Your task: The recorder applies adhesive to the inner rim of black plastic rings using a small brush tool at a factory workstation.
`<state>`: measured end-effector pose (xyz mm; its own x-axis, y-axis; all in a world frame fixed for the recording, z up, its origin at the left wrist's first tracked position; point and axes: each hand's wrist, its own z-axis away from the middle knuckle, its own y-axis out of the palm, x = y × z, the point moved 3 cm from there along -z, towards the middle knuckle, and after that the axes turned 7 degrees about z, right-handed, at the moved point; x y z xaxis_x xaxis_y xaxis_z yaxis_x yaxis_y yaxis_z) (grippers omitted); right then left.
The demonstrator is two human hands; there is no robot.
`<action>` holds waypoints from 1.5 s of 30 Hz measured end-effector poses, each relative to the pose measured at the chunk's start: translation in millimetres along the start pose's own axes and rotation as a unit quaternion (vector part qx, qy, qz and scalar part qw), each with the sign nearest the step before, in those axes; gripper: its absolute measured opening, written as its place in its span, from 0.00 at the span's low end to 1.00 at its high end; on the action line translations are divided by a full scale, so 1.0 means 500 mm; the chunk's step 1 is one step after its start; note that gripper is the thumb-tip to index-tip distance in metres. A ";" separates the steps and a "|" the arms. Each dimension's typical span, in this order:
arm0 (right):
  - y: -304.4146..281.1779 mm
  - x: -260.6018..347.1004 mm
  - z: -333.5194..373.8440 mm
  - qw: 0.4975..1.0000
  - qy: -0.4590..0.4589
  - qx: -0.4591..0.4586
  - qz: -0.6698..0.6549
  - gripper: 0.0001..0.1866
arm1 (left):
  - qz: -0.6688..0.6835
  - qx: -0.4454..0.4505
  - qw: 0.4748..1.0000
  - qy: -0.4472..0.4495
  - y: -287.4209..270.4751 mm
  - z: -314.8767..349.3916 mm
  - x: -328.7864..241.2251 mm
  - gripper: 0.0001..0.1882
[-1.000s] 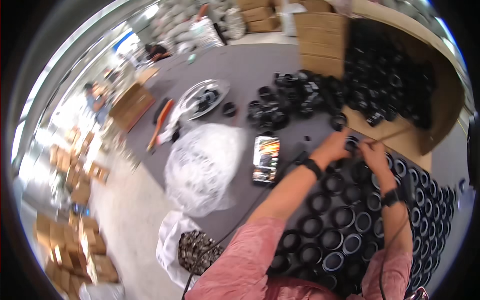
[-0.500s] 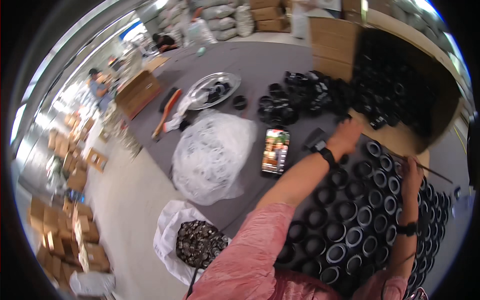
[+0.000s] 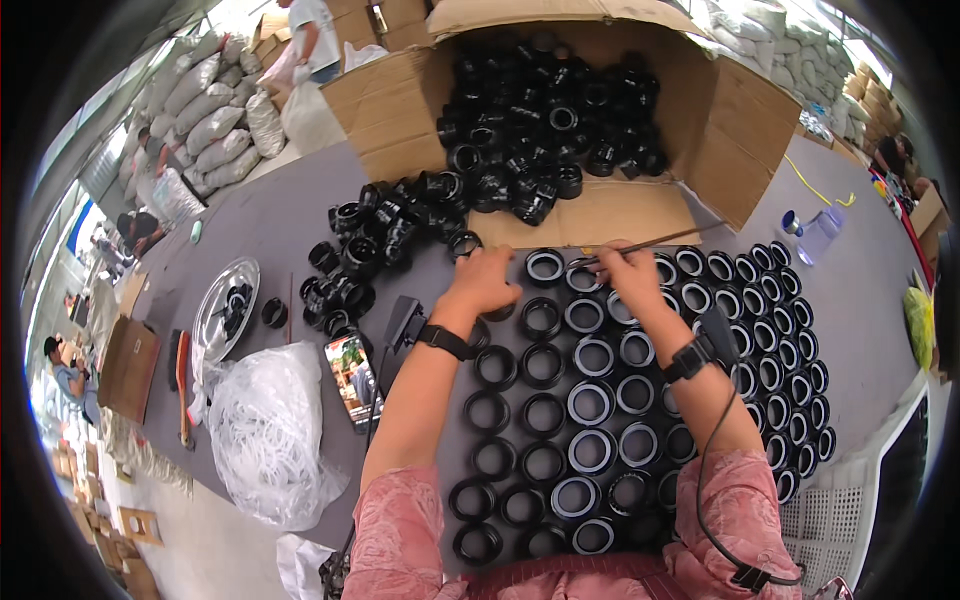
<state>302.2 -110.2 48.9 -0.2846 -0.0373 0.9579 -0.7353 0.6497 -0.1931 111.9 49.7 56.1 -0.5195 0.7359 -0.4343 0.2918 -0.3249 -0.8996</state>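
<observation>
My left hand (image 3: 484, 285) has its fingers closed at the rim of a black plastic ring (image 3: 464, 241), beside the loose pile of black rings (image 3: 368, 235). My right hand (image 3: 628, 275) pinches a thin dark stick (image 3: 672, 236) that slants up and right across the carton flap. Below my hands, rows of black rings (image 3: 542, 366) lie flat on the grey table; many in the middle and right columns, such as this ring (image 3: 591, 403), show a pale inner ring. The right fingertips are just above the far end of these rows.
An open carton (image 3: 740, 140) full of black rings lies at the back. To the left are a phone (image 3: 352, 378), a clear bag of white rings (image 3: 268, 430), a metal tray (image 3: 212, 318) and an orange-handled brush (image 3: 181, 385). A white crate (image 3: 830, 520) stands at right.
The view has swung to the right, bringing the carton to the middle. My left hand is now at a ring by the pile's edge; the right hand still holds the stick.
</observation>
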 end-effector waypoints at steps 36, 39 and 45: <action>0.125 -0.019 -0.056 0.985 0.046 0.111 0.127 0.14 | 0.123 -0.051 0.991 0.011 0.052 -0.017 -0.044 0.34; 0.115 -0.028 -0.060 0.989 0.035 0.089 0.112 0.14 | 0.129 -0.059 0.990 0.001 0.057 -0.016 -0.044 0.36; 0.124 -0.033 -0.042 0.991 0.051 0.088 0.087 0.12 | 0.078 -0.134 0.983 0.097 0.078 -0.011 -0.008 0.31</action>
<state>274.1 -53.5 25.5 -0.3590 0.1468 0.9217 -0.7788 0.4972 -0.3825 129.6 37.1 22.9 -0.2968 0.7974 -0.5254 0.5696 -0.2937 -0.7676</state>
